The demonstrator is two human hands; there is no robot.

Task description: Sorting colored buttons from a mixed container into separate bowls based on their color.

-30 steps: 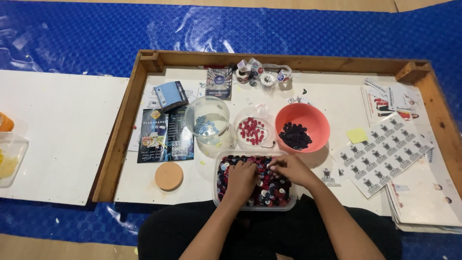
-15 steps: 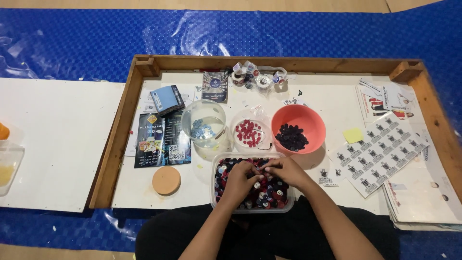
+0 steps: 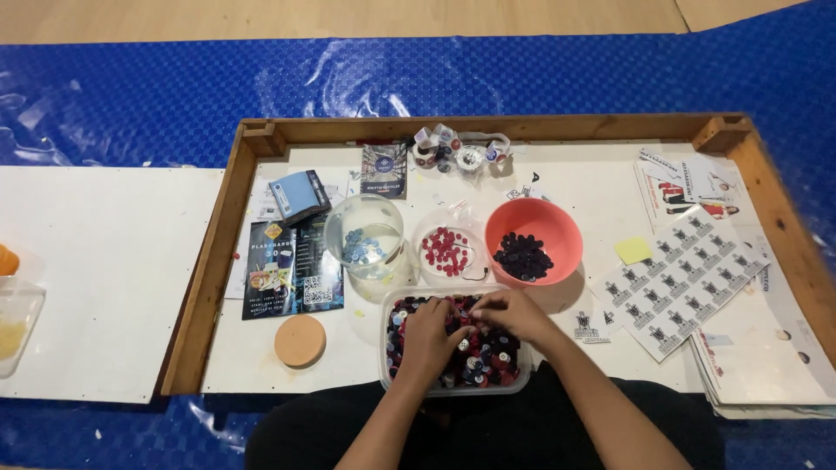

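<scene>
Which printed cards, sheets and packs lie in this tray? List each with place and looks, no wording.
Blue pack: small rectangle, back left.
Dark leaflet: tall, black with pictures, left.
Dark card: small, navy, back centre.
Label sheet: white, rows of black marks, right, tilted.
Yellow note: small square beside that sheet.

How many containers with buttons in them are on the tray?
4: a clear rectangular plastic tub of mixed buttons nearest the person, a clear glass jar with blue buttons, a small clear dish of red buttons, and a coral plastic bowl of dark buttons. None looks hidden.
</scene>
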